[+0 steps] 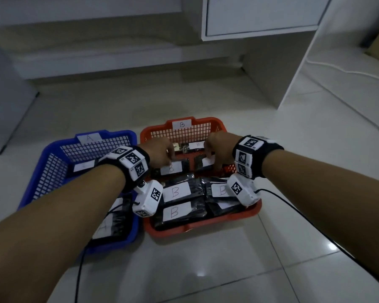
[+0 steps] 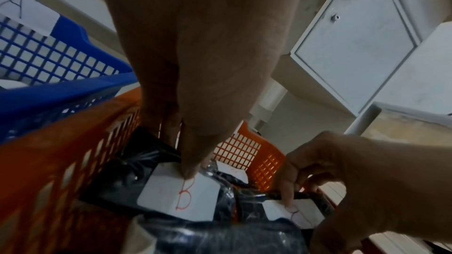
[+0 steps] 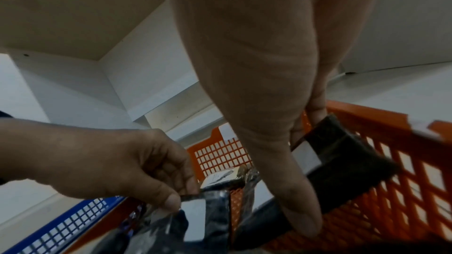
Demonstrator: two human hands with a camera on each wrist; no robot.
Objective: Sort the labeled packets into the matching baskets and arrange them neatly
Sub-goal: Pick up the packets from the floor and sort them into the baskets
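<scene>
Toward the far end of the orange basket, the one tagged B on its far wall, both hands work on the second row of dark packets. The left hand pinches the far edge of a B packet lying by the basket's left wall; the left wrist view shows the thumb on its white label and the fingers behind the black wrap. The right hand grips the neighbouring packet by the right wall, thumb on its near face and fingers curled over its far edge, so that it stands tilted against the mesh in the right wrist view. Nearer the front edge, four more B packets lie flat in two tidy rows, and further packets sit loose at the far wall. The blue basket, tagged A, stands just left and touching, with several packets of its own.

Sorting looks nearly done; the step in hand appears to be squaring up this row. To do it well, each packet should probably be lowered flat, label up, with its long edge parallel to the rows in front and its side snug to the basket wall. The wrap looks slippery and crinkled, so a grip on the packet body rather than the loose film would likely hold better. The tilted right packet could catch on the mesh if pushed sideways.
</scene>
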